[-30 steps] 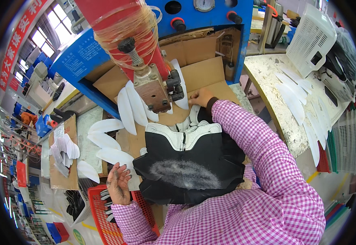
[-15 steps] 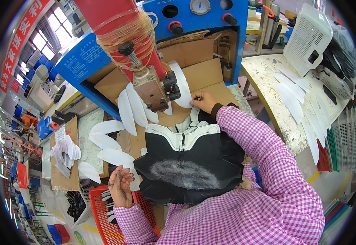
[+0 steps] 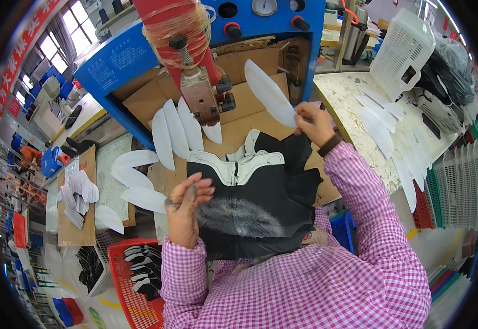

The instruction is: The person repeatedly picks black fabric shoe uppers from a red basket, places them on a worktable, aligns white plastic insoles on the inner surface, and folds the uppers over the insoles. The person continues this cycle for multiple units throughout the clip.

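Two hands at work: below both, big black shoe upper (image 3: 255, 203) w/ white collar trim lies flat on cardboard-topped counter (image 3: 250, 129). Left hand (image 3: 187, 205) rests on upper's left edge, fingers loosely spread. Right hand (image 3: 314, 123) pinches white leaf-shaped insert (image 3: 269, 92), raised just above upper's right corner.

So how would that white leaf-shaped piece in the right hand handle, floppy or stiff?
The thin white leaf-shaped piece probably stays fairly stiff: pinched at one end by the right hand, it stands up without drooping. It is likely light, since a fingertip grip carries it.
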The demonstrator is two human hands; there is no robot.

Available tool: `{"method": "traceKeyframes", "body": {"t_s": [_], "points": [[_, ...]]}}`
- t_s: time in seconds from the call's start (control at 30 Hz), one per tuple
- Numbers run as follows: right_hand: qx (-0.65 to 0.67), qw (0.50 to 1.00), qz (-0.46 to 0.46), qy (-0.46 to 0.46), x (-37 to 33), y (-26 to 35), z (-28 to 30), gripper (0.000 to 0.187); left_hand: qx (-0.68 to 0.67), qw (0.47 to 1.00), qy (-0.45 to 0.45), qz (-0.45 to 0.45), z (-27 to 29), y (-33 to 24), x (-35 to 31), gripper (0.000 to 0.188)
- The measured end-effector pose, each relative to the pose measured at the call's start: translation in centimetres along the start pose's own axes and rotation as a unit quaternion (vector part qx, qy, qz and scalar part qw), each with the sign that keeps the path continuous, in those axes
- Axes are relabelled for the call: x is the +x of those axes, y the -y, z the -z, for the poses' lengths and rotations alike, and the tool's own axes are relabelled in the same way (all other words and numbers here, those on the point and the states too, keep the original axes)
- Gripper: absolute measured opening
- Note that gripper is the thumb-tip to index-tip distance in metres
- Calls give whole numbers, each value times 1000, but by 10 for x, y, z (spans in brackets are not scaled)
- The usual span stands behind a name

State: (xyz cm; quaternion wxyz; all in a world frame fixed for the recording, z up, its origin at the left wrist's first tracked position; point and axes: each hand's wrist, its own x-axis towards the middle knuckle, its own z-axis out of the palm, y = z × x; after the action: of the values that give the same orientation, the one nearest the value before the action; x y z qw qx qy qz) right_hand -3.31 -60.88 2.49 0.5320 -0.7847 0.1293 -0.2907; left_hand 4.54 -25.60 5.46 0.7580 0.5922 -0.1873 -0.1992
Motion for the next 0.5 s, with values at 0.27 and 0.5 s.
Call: {"method": "traceKeyframes", "body": {"t_s": [0.27, 0.5], "points": [[-226, 955, 193, 11, -126, 84, 6, 22, -86, 996, -5, 13, -78, 25, 16, 50], [-199, 944, 242, 102, -156, 105, -23, 23, -152, 986, -66, -14, -59, 20, 13, 42]]}}
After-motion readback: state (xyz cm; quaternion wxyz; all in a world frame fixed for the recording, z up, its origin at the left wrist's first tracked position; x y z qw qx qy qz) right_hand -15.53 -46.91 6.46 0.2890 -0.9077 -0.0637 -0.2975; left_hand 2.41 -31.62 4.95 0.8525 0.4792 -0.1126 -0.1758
